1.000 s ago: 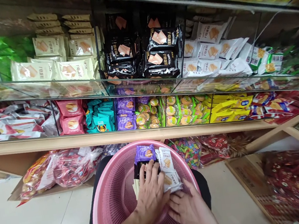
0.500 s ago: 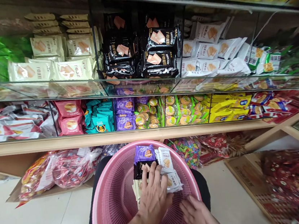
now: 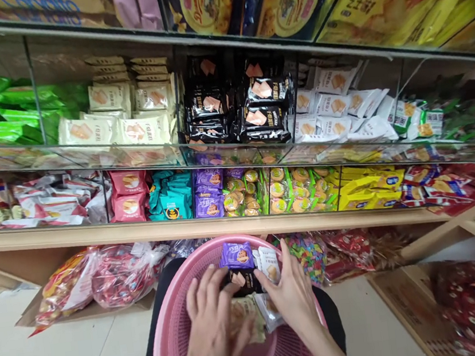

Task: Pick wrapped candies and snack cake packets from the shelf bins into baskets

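Note:
A pink mesh basket (image 3: 160, 326) stands between my knees. Inside it, small wrapped snack packs are grouped together: a purple cookie pack (image 3: 236, 256) at the far side, a black dry cake pack (image 3: 244, 281) below it, white packs (image 3: 269, 263) to the right and cream packs (image 3: 251, 309) nearer me. My left hand (image 3: 213, 314) lies along the left of the group, fingers spread and thumb blurred over the cream packs. On the right side, my right hand (image 3: 293, 295) has its fingers stretched out and its thumb apart, against the white packs.
Glass-fronted shelves ahead hold cream packs (image 3: 140, 129), black packs (image 3: 264, 117), white packs (image 3: 335, 125), purple packs (image 3: 209, 204) and yellow packs (image 3: 368, 188). Under the wooden shelf edge (image 3: 75, 235) lie bagged sweets (image 3: 119, 276). A cardboard box (image 3: 402, 302) stands right.
My left hand has moved left off the black pack. My right hand has risen from the basket's near right to the white packs. The view has tilted up slightly.

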`<state>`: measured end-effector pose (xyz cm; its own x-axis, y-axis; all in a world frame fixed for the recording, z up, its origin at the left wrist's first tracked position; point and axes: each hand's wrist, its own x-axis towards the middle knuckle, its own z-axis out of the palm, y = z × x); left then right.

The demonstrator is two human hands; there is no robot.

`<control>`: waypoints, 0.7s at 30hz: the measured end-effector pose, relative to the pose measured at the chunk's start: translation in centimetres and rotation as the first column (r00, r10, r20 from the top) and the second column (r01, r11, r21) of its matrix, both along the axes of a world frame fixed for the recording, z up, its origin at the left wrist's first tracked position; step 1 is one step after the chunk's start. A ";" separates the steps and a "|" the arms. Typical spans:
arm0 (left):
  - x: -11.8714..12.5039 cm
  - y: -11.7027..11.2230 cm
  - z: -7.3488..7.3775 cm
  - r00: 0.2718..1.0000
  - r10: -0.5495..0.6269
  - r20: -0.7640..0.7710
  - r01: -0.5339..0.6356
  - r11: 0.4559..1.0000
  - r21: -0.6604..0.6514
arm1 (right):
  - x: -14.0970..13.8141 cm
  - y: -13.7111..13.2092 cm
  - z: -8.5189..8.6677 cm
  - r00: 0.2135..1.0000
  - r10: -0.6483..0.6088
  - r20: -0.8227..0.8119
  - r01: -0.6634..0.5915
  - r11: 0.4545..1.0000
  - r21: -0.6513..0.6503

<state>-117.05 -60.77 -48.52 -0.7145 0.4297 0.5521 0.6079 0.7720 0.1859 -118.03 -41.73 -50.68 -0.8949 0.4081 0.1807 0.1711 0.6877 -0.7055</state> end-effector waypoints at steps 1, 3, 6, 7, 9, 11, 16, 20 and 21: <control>-0.4 -1.1 0.2 0.998 0.054 -0.014 -0.054 0.999 0.010 | -0.5 -0.2 -0.3 1.000 0.004 0.000 -0.004 1.000 -0.009; -1.3 -3.3 0.2 0.987 0.154 -0.038 -0.153 0.988 0.031 | -1.1 -0.3 -0.9 1.000 0.012 -0.006 -0.012 0.999 -0.032; -2.4 -6.1 -0.6 0.958 0.278 -0.068 -0.272 0.958 0.084 | -1.5 0.0 -1.5 0.999 0.023 -0.046 -0.025 0.999 -0.048; -2.7 -6.8 -1.0 0.949 0.309 -0.062 -0.303 0.948 0.100 | -1.5 0.1 -1.7 0.998 0.028 -0.064 -0.031 0.998 -0.054; -3.0 -7.9 -1.9 0.934 0.356 -0.043 -0.348 0.928 0.132 | -1.7 0.1 -2.0 0.995 0.036 -0.088 -0.042 0.997 -0.066; -3.2 -8.7 -2.8 0.922 0.386 -0.026 -0.378 0.913 0.156 | -1.9 0.0 -2.3 0.995 0.046 -0.090 -0.052 0.997 -0.064; -3.4 -9.8 -5.2 0.916 0.402 0.019 -0.400 0.906 0.140 | -2.3 0.3 -3.2 0.994 0.016 -0.105 -0.027 0.995 -0.100; -3.4 -10.4 -7.8 0.929 0.344 0.137 -0.368 0.895 0.251 | -0.8 2.3 -3.4 0.992 -0.081 -0.100 0.069 0.990 -0.121; -3.4 -10.5 -8.4 0.929 0.316 0.192 -0.361 0.885 0.295 | 0.1 3.0 -3.4 0.987 -0.135 -0.087 0.123 0.984 -0.127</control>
